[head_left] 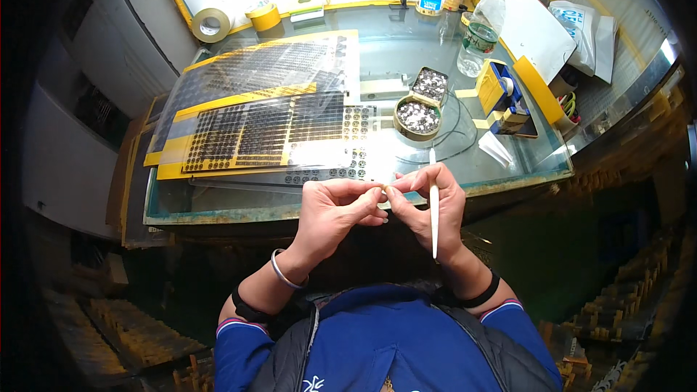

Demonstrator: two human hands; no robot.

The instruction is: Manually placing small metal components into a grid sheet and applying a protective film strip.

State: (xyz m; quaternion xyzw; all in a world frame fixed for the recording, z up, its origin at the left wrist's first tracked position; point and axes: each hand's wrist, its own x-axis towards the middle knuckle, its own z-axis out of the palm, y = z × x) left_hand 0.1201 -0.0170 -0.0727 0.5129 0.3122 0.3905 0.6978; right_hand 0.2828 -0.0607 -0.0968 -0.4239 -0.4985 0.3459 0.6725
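A person in a blue top works at the near edge of a glass-covered surface [526,167], both hands brought together just in front of it. The left hand [337,207] has thumb and forefinger pinched tight, tips meeting those of the right hand [439,203]. At the meeting point shows a tiny pale piece [384,188], too small to identify. The right grip is likewise closed at the fingertips, with a slim white stick [434,221] held upright across the fingers.

Beyond the right hand, a round tin [418,136] holds dark and white bits, with a second container [428,101] of similar bits just behind it. To the right stand a blue-and-yellow tape dispenser [497,94] and, farther off, a clear plastic bottle [479,47] with a green label. Patterned dark sheets [265,131] lie overlapping on yellow backing at left. Behind them sit a brown tape roll [197,26] and a yellow tape roll [266,20].
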